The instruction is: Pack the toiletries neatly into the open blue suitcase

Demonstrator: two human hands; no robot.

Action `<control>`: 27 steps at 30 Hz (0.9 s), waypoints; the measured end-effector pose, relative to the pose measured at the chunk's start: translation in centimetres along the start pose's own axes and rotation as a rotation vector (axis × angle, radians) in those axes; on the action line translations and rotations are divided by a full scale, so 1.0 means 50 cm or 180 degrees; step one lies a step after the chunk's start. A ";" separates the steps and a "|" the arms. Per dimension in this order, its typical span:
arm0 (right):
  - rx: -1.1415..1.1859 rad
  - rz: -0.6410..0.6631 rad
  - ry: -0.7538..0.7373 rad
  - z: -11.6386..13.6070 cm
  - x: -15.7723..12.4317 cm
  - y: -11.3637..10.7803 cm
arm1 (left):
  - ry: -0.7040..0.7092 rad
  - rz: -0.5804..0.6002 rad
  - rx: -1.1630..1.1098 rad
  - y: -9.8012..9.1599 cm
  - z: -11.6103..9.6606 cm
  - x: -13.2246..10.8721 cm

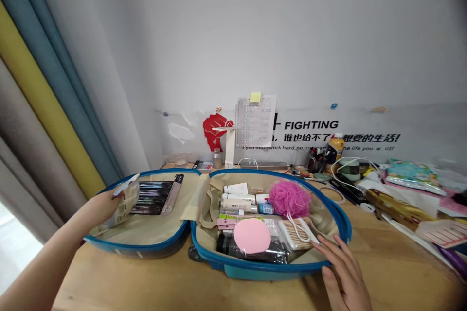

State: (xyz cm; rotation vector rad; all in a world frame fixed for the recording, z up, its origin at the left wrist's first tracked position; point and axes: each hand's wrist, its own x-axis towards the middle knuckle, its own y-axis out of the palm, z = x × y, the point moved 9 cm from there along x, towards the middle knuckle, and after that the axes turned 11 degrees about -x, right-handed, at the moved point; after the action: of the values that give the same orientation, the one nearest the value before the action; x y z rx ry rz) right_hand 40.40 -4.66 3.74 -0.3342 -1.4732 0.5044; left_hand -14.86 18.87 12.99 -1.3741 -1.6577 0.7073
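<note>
Your left grip [104,206] is closed on a printed packet [126,202] above the left half of the open blue suitcase [134,248], so hold it steady, while your right grip [343,272] sits open and empty at the suitcase's rim.

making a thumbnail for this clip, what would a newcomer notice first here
The open blue-rimmed suitcase dominates the middle of the view, with a fluffy pink bath pouf and a round pink sponge standing out in its right half. The left hand holds a pale packet over the left half, and the right hand is at the near rim. A red fist stands out on the wall behind.
</note>
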 end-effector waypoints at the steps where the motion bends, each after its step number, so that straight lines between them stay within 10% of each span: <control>1: 0.0004 -0.0001 0.0002 0.000 0.000 0.000 | 0.0004 0.0064 -0.0168 -0.003 -0.022 -0.004; 6: 0.0006 0.0026 -0.0002 0.002 0.003 -0.003 | 0.0500 0.0450 -0.0882 0.050 -0.224 -0.050; 13: -0.0027 -0.0054 -0.0026 0.009 0.006 -0.009 | 0.2725 0.1592 -0.0981 0.252 -0.568 -0.128; 20: 0.0048 0.0055 0.0091 0.001 0.000 -0.005 | 0.3281 0.2206 -0.0675 0.455 -0.667 -0.130; 27: 0.0117 0.0031 0.0113 0.000 0.002 -0.008 | 0.3135 0.2653 -0.0304 0.542 -0.671 -0.155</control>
State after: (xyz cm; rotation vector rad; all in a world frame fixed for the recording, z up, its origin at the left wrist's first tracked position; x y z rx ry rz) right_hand 40.42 -4.94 4.01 -0.3198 -1.4269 0.5302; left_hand 27.90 14.76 4.41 -2.0341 -0.3217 0.2618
